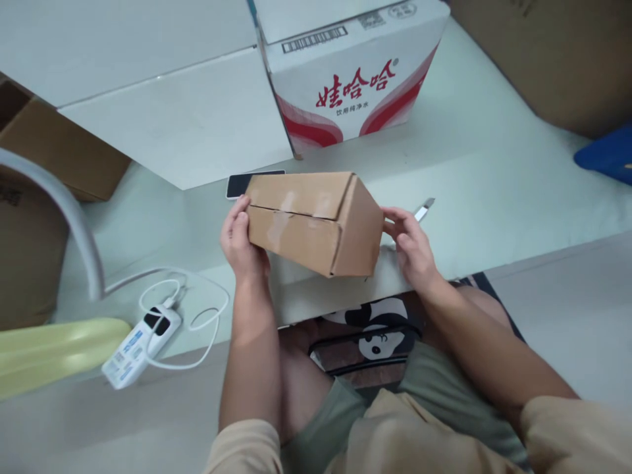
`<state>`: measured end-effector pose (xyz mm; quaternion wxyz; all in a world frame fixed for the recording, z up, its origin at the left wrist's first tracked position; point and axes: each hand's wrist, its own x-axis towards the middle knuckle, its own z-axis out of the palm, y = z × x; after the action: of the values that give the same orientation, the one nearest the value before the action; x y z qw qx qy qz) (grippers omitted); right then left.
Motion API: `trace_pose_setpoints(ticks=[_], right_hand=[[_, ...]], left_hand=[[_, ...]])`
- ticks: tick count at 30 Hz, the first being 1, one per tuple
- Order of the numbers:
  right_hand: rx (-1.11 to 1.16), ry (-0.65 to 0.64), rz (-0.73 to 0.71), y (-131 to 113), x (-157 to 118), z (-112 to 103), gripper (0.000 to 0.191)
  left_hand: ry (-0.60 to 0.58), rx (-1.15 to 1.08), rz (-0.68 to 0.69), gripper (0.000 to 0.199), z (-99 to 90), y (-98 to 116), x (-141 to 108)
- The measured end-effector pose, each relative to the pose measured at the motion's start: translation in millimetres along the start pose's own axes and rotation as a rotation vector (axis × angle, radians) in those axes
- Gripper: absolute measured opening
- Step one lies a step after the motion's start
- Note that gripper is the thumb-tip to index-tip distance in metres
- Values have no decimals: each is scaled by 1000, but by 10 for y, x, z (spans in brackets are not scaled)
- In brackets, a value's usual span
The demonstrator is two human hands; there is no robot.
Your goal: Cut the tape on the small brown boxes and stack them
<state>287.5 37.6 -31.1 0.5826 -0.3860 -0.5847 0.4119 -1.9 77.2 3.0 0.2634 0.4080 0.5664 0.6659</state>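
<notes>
A brown cardboard box (296,224) is tilted above the table edge, its taped flap seam facing me. My left hand (241,240) grips the box's left end, thumb on the near side. At the opposite end, my right hand (412,250) has its fingertips against the box's right edge, with the fingers curled and the thumb off the cardboard. Behind that hand is a utility knife (424,209), its blade pointing away to the right and its handle partly hidden. A dark flat device with a white edge (239,185), perhaps a phone, lies partly behind the box.
White cartons stand at the back, including one with red lettering (355,92). Brown cartons (557,59) stand at both sides. On the left are a power strip (143,345) with a looped white cable, a grey curved tube (81,224) and a yellow object (64,352).
</notes>
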Motion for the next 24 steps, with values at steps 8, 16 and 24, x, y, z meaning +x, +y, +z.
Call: trace_pose_setpoints(ticks=[8,16,24], right_hand=[[-119,-29,-228,25,-31,89,63],[-271,58,-243,-84,2,-54,47],[-317,100,-317,-212,50,-66,37]], left_hand=[[-488,-180,-772,58,171,174,-219],[-775,118,-893,63,205,168,-399],[-765,447,-522,33,241,139,-358]])
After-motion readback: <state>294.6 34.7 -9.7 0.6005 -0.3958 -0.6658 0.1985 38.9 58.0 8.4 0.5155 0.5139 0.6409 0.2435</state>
